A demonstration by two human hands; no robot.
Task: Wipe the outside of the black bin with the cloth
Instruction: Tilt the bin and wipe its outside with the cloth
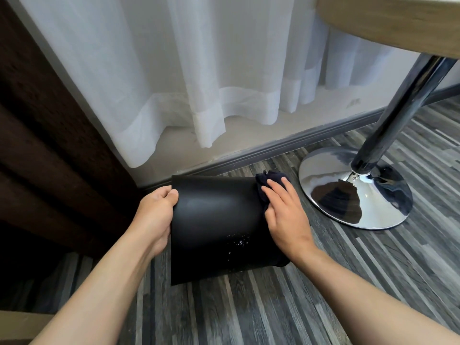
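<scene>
The black bin is held above the floor, tilted, its smooth outer wall facing me with small white specks low on the right. My left hand grips its left edge, thumb on the outer wall. My right hand lies flat on the bin's right side and presses a dark navy cloth against it. The cloth bunches out above my fingers; the rest of it is hidden under my palm.
A chrome table base and its slanted pole stand close on the right, under a wooden tabletop. White sheer curtains hang behind, above a grey skirting board. A dark brown curtain fills the left. Striped grey floor.
</scene>
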